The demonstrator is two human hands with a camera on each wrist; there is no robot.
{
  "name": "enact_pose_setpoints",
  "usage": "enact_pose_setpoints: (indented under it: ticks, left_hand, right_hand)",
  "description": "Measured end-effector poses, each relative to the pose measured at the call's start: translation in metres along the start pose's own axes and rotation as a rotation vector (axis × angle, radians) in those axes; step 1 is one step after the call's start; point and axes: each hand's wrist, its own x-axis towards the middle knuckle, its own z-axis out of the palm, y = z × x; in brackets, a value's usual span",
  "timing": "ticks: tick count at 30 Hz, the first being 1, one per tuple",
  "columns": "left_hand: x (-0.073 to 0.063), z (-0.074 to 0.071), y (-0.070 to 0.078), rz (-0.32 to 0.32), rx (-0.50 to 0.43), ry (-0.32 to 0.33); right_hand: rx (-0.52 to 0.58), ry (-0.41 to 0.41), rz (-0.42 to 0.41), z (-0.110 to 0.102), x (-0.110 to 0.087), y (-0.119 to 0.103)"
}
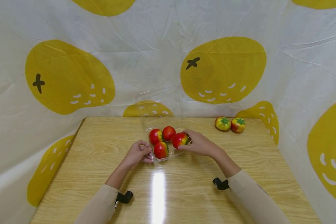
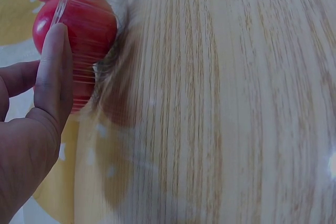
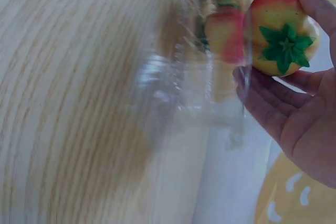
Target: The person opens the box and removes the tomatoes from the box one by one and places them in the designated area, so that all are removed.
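Note:
A clear plastic clamshell box (image 1: 172,151) sits on the table with its lid (image 1: 158,107) raised at the back. Inside are three shiny red-and-yellow toy tomatoes, among them a front one (image 1: 161,150) and a rear one (image 1: 169,133). My right hand (image 1: 198,143) grips another toy tomato (image 3: 283,32) between thumb and fingers, over the box's right side. Its green star-shaped calyx faces the right wrist camera. Against the box's left wall, my left hand (image 1: 138,152) rests with extended fingers (image 2: 52,72); a red tomato (image 2: 86,24) shows through the plastic.
Two more toy tomatoes, a yellow one (image 1: 222,123) and a red-and-yellow one (image 1: 238,124), sit side by side at the table's back right. A pale cloth (image 1: 151,68) with large yellow fruit prints hangs behind the wooden table (image 1: 109,137).

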Motion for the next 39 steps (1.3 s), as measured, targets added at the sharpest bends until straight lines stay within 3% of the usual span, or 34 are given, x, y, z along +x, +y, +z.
enact_pose_setpoints:
  ticks: [17,23,32,39]
  left_hand:
    - [0.001,0.001,0.001,0.002,0.012,-0.003]
    - [0.001,0.0,0.001,0.002,0.008,-0.002]
    - [0.001,0.0,0.0,0.01,0.004,-0.014]
    - [0.0,0.0,0.0,0.005,0.003,-0.011]
  right_hand:
    - [0.145,0.201,-0.021,-0.034,-0.037,0.024]
    - [0.135,0.288,-0.031,-0.047,-0.049,0.039]
    - [0.146,0.379,0.031,-0.072,-0.07,0.058]
    - [0.148,0.477,0.043,-0.089,-0.083,0.085]
